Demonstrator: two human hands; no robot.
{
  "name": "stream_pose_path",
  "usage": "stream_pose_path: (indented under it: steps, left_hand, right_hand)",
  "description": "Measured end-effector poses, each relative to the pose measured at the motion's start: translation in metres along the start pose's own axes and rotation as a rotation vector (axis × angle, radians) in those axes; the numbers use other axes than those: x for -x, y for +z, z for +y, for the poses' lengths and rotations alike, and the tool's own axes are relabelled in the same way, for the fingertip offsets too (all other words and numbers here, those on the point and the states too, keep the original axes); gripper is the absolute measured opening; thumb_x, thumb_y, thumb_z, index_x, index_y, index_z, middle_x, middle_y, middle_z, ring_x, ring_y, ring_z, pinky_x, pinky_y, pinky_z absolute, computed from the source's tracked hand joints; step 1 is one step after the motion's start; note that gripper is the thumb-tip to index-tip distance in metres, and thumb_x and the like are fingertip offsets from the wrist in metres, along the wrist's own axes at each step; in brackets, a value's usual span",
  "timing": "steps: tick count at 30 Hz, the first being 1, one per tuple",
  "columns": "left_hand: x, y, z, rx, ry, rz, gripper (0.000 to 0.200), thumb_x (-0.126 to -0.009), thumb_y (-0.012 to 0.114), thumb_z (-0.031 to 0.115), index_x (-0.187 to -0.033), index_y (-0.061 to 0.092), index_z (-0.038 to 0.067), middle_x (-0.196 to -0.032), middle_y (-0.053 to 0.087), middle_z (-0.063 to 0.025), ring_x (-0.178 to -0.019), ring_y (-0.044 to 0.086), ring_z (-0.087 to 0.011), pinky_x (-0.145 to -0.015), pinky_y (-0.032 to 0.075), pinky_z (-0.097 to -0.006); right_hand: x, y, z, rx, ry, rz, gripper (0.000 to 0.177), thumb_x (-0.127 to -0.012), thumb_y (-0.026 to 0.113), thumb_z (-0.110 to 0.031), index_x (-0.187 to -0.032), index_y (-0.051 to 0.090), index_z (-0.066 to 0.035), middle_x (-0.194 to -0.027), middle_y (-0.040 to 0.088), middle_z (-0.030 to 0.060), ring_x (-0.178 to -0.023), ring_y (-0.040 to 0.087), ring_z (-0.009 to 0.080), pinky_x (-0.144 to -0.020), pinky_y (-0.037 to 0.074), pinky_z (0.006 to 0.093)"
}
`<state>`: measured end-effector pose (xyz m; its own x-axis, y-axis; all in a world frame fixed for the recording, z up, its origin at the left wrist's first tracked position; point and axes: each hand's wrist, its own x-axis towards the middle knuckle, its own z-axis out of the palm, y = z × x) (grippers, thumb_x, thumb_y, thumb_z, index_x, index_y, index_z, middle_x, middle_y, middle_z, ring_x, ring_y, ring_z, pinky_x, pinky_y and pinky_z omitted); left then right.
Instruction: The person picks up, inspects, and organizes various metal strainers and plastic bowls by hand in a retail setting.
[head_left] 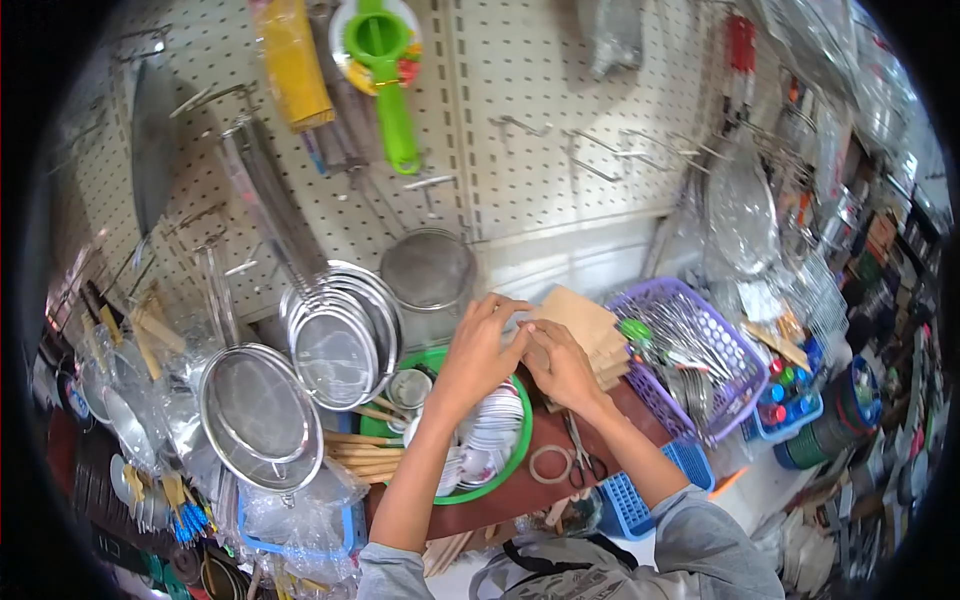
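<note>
My left hand (482, 345) and my right hand (562, 363) meet over a stack of brown paper bags (590, 325) on a brown shelf. The fingers of both hands pinch a small clear item between them, too small to name. Below my left arm sits a green bowl (510, 465) full of white spoons. Scissors (580, 455) and a tape roll (550, 464) lie just under my right wrist.
A purple basket (722, 345) of metal cutlery stands right of the bags. Steel strainers (340, 340) hang on the left. A green squeezer (385, 75) hangs on the pegboard above. A blue basket (635, 500) sits at the shelf's front.
</note>
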<state>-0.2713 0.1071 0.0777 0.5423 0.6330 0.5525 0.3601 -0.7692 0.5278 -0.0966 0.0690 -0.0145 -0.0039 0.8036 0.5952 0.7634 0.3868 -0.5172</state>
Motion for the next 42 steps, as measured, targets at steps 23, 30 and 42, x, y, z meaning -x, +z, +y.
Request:
stream_pose_path:
  steps: [23,30,42]
  left_hand:
    - [-0.004,0.353,0.074,0.434,0.194,-0.561,0.037,-0.101,0.063,0.017,-0.134,0.06,0.002,-0.13,0.061,-0.0184,-0.129,0.055,-0.0369,-0.112,0.04,-0.0435]
    - [-0.007,0.418,0.063,0.404,0.203,-0.53,0.062,-0.094,0.07,0.014,-0.149,0.044,0.001,-0.15,0.047,-0.0246,-0.142,0.044,-0.0424,-0.119,0.035,-0.0467]
    - [-0.018,0.47,0.047,0.159,0.176,-0.464,0.057,-0.096,0.056,0.014,-0.15,0.043,0.001,-0.144,0.054,-0.0258,-0.135,0.05,-0.0442,-0.116,0.037,-0.0504]
  right_hand:
    - [0.26,-0.21,0.203,0.062,0.577,0.098,0.034,-0.093,0.068,-0.017,-0.125,0.072,-0.008,-0.124,0.07,0.0234,-0.118,0.066,0.0399,-0.104,0.05,0.0463]
    - [0.273,-0.21,0.243,0.109,0.582,0.081,0.045,-0.094,0.072,-0.024,-0.135,0.065,-0.007,-0.13,0.066,0.0235,-0.123,0.062,0.0402,-0.107,0.048,0.0452]
    - [0.237,-0.224,0.276,0.033,0.743,-0.3,0.102,-0.077,0.083,-0.064,-0.158,0.042,-0.017,-0.126,0.071,0.0244,-0.114,0.069,0.0403,-0.101,0.053,0.045]
